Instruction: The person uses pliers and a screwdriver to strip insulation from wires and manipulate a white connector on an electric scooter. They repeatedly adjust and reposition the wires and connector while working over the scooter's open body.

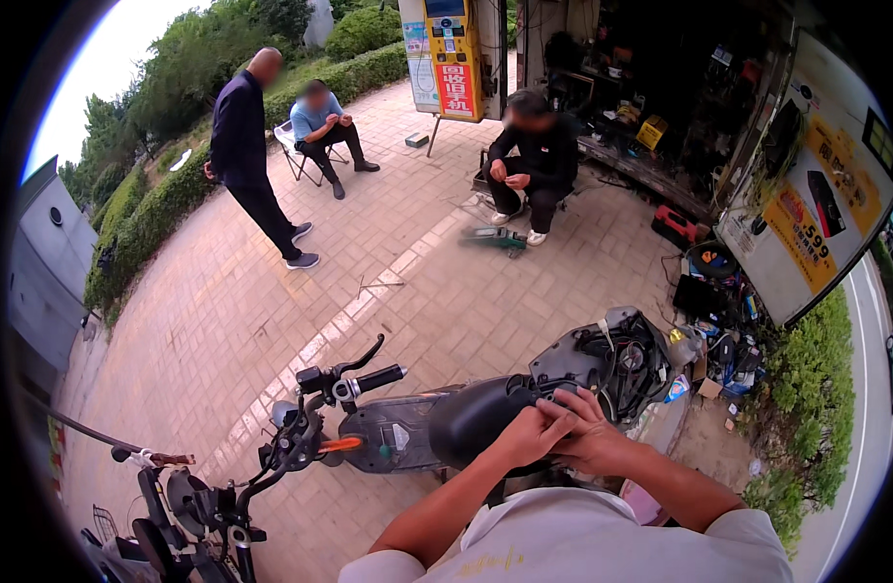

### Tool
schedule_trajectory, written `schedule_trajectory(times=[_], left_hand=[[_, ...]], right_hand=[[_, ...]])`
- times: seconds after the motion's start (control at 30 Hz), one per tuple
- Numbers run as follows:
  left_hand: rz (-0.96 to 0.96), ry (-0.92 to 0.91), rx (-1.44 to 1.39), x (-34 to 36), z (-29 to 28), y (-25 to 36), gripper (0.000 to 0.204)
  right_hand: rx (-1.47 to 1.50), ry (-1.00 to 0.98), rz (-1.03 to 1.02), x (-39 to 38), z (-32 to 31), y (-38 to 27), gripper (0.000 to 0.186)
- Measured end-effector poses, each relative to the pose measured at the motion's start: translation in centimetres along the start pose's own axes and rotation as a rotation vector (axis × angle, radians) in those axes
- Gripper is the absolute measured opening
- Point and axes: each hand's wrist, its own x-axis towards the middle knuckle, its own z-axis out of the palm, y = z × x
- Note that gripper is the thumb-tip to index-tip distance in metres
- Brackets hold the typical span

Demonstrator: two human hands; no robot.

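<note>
An electric scooter stands in front of me, its black seat (466,423) below my forearms and its rear end (621,364) stripped to bare inner parts. My left hand (532,434) and my right hand (594,435) meet above the back of the seat. The left fingers are pinched together, and the right fingers curl against them. Whatever lies between them is too small or too hidden to name. To the left are the handlebar grip (380,378) and the footboard (398,437), with an orange object (341,444) near the steering column.
Another scooter's handlebars (199,505) stand at lower left. One person (532,155) sits by a green tool (495,237) on the paving; another (320,126) sits farther back, and a third (242,160) stands. A red toolbox (675,226) and loose parts (733,355) lie right.
</note>
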Motion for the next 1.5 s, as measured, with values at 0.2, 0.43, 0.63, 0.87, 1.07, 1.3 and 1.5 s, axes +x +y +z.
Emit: schedule_trajectory(times=[0.2, 0.43, 0.63, 0.87, 1.07, 1.3, 1.5], left_hand=[[-0.093, 0.003, -0.141, -1.1, 0.6, 0.4, 0.057], [-0.335, -0.062, -0.798, -1.0, -0.7, -1.9, 0.043], [-0.266, 0.141, -1.456, 1.8, 4.4, -5.6, 0.064], [0.028, 0.572, -0.570, 3.4, 7.2, 2.1, 0.041], [0.215, 0.637, 0.607, 9.3, 13.9, 4.0, 0.046], [-0.030, 0.539, 0.420, 8.5, 15.9, 6.6, 0.046], [0.019, 0.546, 0.399, 8.6, 16.3, 8.1, 0.042]], right_hand=[[0.188, 0.047, 0.009, 0.1, 0.5, -0.3, 0.030], [1.165, 0.135, 0.221, -1.6, -1.8, -0.7, 0.040], [2.356, 0.082, 0.025, -0.3, 1.4, 1.0, 0.056], [1.639, 0.576, 0.430, -3.0, -0.6, 14.4, 0.034], [1.956, 0.300, 0.501, -6.5, -2.2, 13.6, 0.025], [1.450, 0.388, 0.496, -9.6, -6.6, 17.5, 0.037], [1.670, -0.143, 0.305, -10.1, -7.9, 18.3, 0.024]])
